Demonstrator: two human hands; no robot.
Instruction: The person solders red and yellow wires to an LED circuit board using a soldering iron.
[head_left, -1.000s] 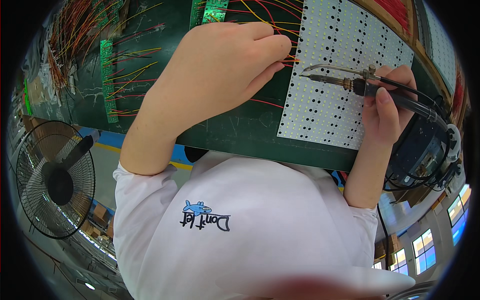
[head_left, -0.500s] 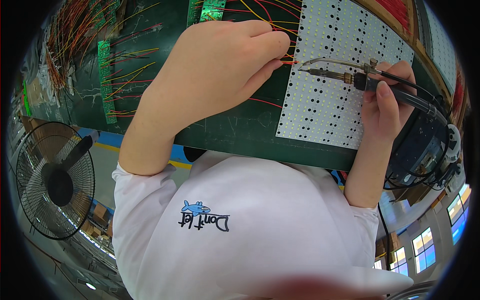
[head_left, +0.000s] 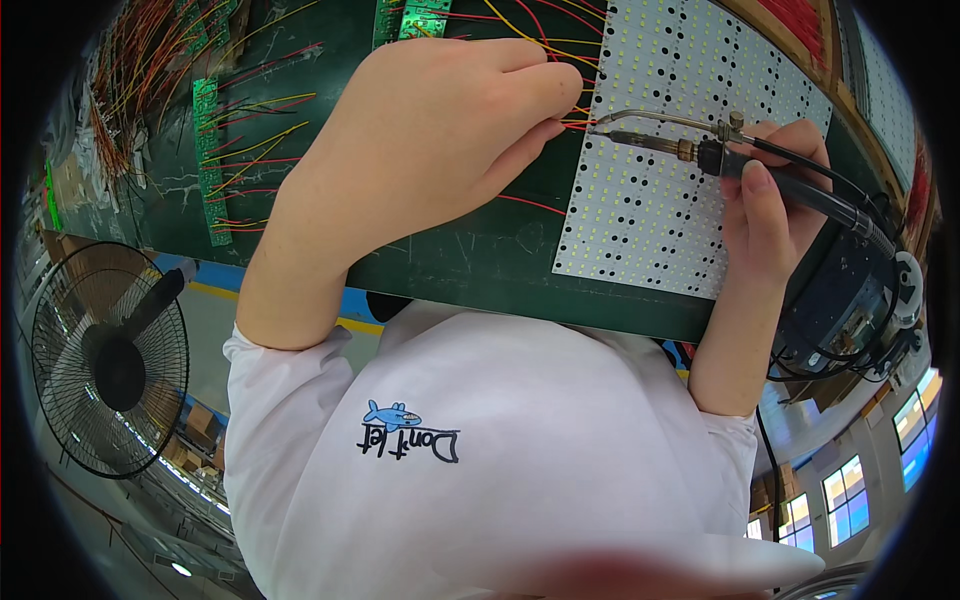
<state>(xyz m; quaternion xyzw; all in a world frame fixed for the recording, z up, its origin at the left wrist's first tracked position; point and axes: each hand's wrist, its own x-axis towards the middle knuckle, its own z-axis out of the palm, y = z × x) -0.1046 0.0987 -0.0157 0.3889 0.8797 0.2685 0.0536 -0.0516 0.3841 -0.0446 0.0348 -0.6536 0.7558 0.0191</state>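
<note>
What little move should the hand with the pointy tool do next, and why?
Maybe the right hand should gently nudge the iron so its tip meets the wire ends at the left edge of the board. The tip is already very close to them, and the left hand is right beside those wires. I can't tell whether they touch.

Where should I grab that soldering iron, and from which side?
Probably by its thick black handle, coming from the near right, where the right-hand grip is. The bare metal barrel points left over the white board, with a thin curved tube alongside, so that end looks best avoided.
</note>
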